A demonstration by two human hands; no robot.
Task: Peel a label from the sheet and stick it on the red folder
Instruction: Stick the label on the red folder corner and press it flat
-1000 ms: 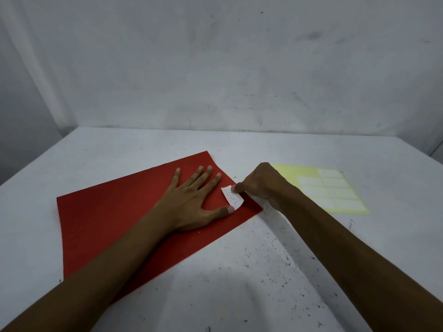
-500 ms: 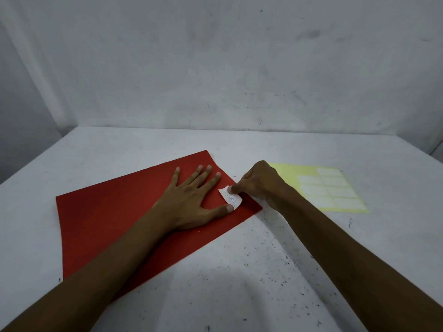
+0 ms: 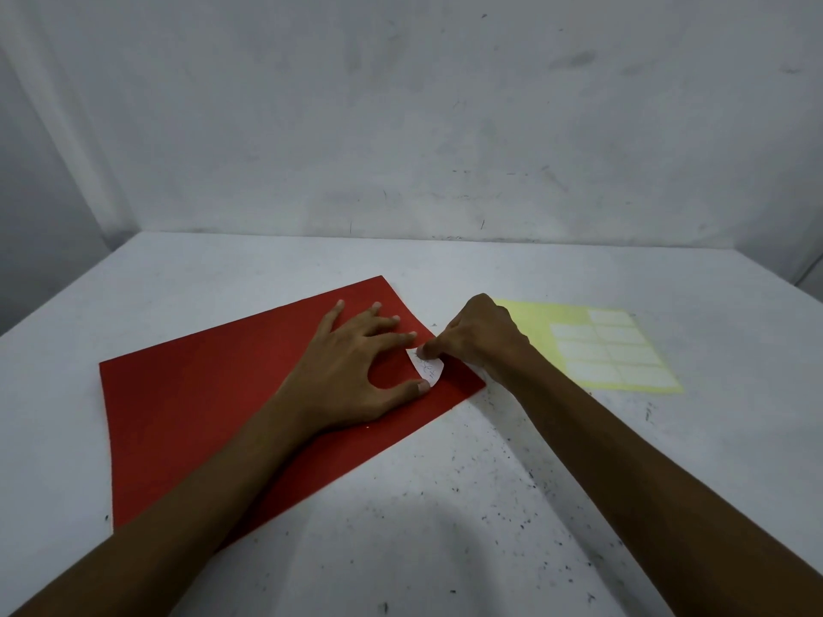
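The red folder (image 3: 213, 407) is pinned flat by the splayed left hand (image 3: 356, 367) while a label (image 3: 426, 366), pinched by the right hand (image 3: 478, 338), is pressed down beside the thumb.

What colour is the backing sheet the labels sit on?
Pale yellow, with white labels; the label sheet shows in the head view.

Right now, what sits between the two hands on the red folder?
In the head view, the white label lies on the red folder, between the left hand thumb and the right hand fingertips pressing it.
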